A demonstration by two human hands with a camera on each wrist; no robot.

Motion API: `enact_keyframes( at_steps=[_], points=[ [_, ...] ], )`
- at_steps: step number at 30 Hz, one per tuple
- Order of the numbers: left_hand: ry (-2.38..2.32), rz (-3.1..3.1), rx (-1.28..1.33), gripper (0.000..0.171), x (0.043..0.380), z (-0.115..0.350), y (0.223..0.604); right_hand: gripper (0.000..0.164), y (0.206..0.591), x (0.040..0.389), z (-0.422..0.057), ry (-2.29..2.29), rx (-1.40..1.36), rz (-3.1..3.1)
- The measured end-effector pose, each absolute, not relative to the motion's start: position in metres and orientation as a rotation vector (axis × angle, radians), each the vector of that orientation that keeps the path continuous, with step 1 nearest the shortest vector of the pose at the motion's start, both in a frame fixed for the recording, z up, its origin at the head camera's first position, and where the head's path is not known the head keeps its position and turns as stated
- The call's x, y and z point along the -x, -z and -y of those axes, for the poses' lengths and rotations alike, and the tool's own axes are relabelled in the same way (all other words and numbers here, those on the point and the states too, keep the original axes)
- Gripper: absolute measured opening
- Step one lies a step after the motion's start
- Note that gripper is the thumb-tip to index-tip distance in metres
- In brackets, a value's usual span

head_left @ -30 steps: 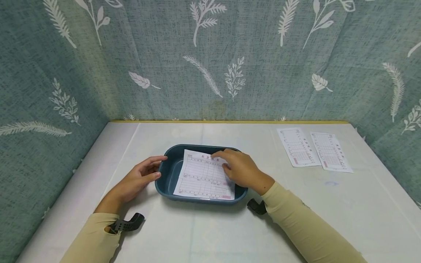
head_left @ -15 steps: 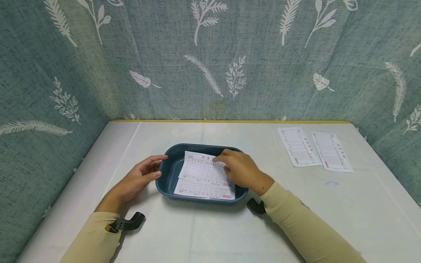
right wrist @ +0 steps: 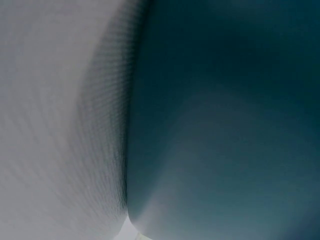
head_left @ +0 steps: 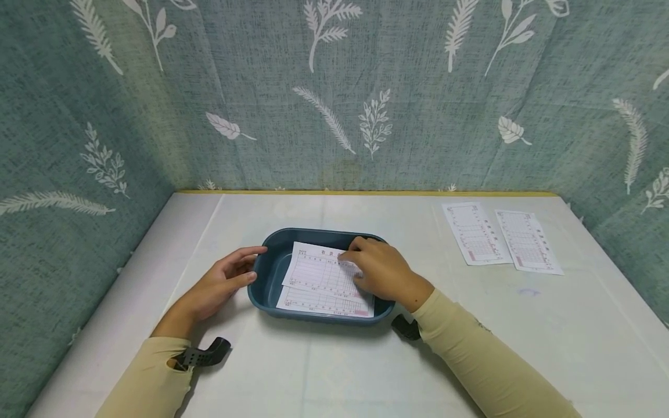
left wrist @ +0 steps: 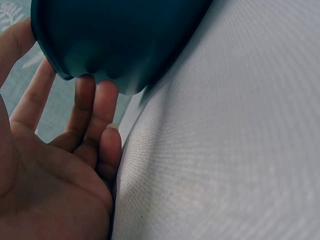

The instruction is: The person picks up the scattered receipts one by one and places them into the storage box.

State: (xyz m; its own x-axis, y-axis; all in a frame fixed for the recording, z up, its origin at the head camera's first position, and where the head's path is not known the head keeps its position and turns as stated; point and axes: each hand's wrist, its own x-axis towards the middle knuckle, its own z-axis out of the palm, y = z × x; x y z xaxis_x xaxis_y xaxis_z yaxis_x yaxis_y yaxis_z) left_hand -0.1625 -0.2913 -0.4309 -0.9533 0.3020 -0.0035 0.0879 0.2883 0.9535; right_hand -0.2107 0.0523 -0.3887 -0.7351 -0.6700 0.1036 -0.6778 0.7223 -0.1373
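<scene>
A dark blue-green plastic basin (head_left: 324, 319) stands on the table. Two printed paper slips lie overlapped in it: an upper slip (head_left: 308, 273) and a lower slip (head_left: 313, 302) showing along the near side. My left hand (head_left: 216, 284) is at the basin's left end; its thumb and index fingertip touch the rim, and in the left wrist view other fingertips meet the outer wall. My right hand (head_left: 389, 270) reaches over the right end, index fingertip and thumb over the upper slip; its other fingers are hidden. The right wrist view shows only the basin's wall (right wrist: 225, 165) and white cloth.
Two more printed slips lie at the back right of the white table, a left one (head_left: 477, 233) and a right one (head_left: 528, 241). Behind the table hangs a green leaf-patterned curtain (head_left: 334, 133), above a yellow edge strip (head_left: 397, 193). Curtains also enclose both sides.
The upper slip's far edge has come down a little toward me, and the lower slip shows below it. My right index fingertip has shifted slightly. The left hand and basin stay put.
</scene>
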Motion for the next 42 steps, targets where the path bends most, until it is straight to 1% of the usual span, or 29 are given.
enact_keyframes(
  at_steps=[24, 33, 42],
  points=[
    [-1.748, -2.367, -0.376, 0.051, 0.163, 0.291, 0.425, 0.038, 0.384, 0.210, -0.051, -0.227, -1.126, 2.813],
    [-1.757, -2.364, -0.393, 0.050, 0.163, 0.290, 0.426, 0.031, 0.384, 0.211, -0.056, -0.508, -1.113, 2.764],
    [-1.740, -2.365, -0.385, 0.050, 0.162, 0.292, 0.431, 0.028, 0.368, 0.203, -0.081, -0.878, -1.046, 2.597]
  ],
)
